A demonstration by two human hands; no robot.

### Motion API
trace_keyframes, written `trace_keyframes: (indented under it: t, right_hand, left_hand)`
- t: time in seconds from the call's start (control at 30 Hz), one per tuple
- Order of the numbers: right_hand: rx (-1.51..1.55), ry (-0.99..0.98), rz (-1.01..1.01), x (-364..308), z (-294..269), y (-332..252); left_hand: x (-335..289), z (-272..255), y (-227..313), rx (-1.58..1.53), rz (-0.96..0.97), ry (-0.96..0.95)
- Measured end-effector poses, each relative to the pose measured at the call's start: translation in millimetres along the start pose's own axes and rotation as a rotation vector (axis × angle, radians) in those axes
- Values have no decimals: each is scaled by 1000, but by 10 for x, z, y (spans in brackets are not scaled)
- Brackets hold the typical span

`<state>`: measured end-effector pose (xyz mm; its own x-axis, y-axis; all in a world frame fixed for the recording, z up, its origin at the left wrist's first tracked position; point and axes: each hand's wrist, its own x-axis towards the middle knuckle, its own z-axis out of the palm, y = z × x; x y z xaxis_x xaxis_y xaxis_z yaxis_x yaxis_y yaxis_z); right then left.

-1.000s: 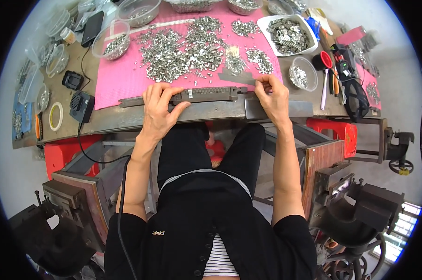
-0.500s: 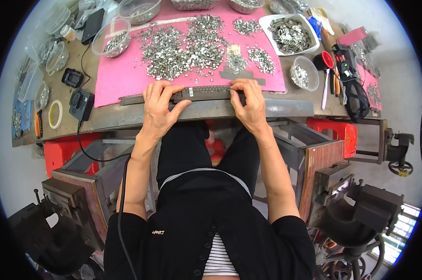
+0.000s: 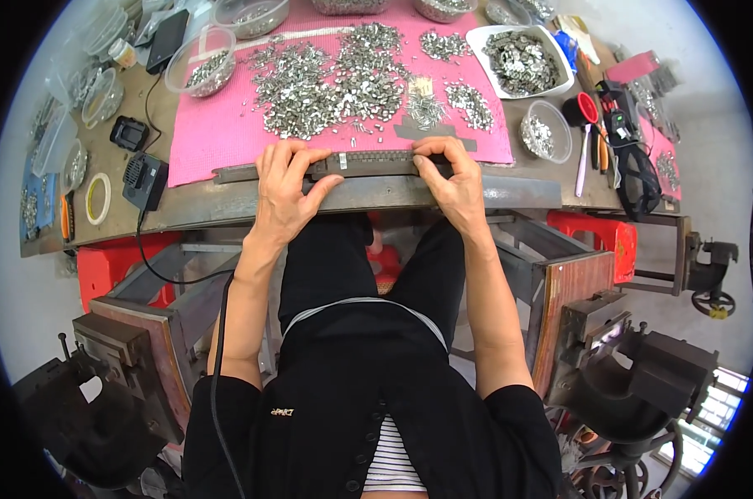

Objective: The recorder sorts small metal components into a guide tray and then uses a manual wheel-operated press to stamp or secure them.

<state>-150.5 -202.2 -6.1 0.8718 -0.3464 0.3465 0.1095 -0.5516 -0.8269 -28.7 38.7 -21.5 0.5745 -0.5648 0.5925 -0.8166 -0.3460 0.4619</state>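
Observation:
A long dark metal bar (image 3: 378, 164) with a row of fine notches lies along the front edge of the bench. One small silver piece (image 3: 342, 161) sits on it near its middle. My left hand (image 3: 287, 183) is closed over the bar's left part, thumb stretched toward the silver piece. At the bar's right part, the thumb and index finger of my right hand (image 3: 455, 185) are pinched close together; whatever is between them is too small to make out. Beyond the bar, a large heap of small silver metal parts (image 3: 310, 91) covers the pink mat (image 3: 206, 154).
Thin pins (image 3: 426, 111) and smaller piles lie right of the heap. A white tray (image 3: 474, 50) and clear tubs (image 3: 569, 137) hold metal parts. Pliers and a red-rimmed cup (image 3: 587, 108) are at the right. A black charger (image 3: 145, 181) and tape roll (image 3: 99, 200) lie left.
My right hand has shifted slightly to the right along the bar, its fingertips still pinched. My left hand stays in place on the bar.

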Motion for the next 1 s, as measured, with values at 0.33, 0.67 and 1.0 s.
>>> trace_keyframes:
  t: [0.33, 0.67, 1.0]
  right_hand:
    - [79, 101, 79, 3, 95, 43]
    - [5, 177, -61, -58, 189, 148]
    - [-42, 183, -103, -36, 123, 140]
  left_hand:
    - [258, -22, 88, 24, 2, 111]
    - [711, 249, -36, 87, 44, -308]
    - [771, 132, 5, 15, 114, -266]
